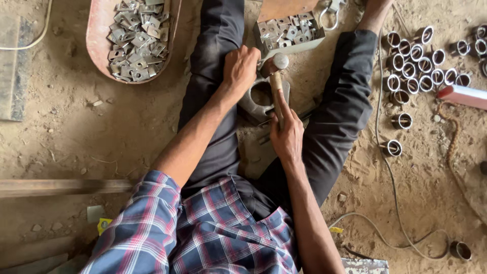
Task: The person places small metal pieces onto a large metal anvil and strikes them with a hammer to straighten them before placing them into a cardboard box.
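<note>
— What sits between the legs?

— A grey metal block [258, 99] with a round hollow, dull and scuffed, resting on the sandy ground. I'll place everything else from it.

— And the hands?

— The right hand [286, 134], just below the block, is clamped around the wooden handle of a hammer [276, 83]; its rounded steel head lies over the block's upper edge. The left hand [239, 68] is bunched tight at the block's upper left corner; what it pinches is hidden.

— What surrounds it?

— Just above the block, a shallow tray [289, 35] of small square metal plates. Far up and left, a rusty reddish pan [96, 40] heaped with the same shiny plates. Well to the right, short steel rings [413, 68] stand clustered on the dirt, with a thin cable [385, 203] curling past them.
</note>
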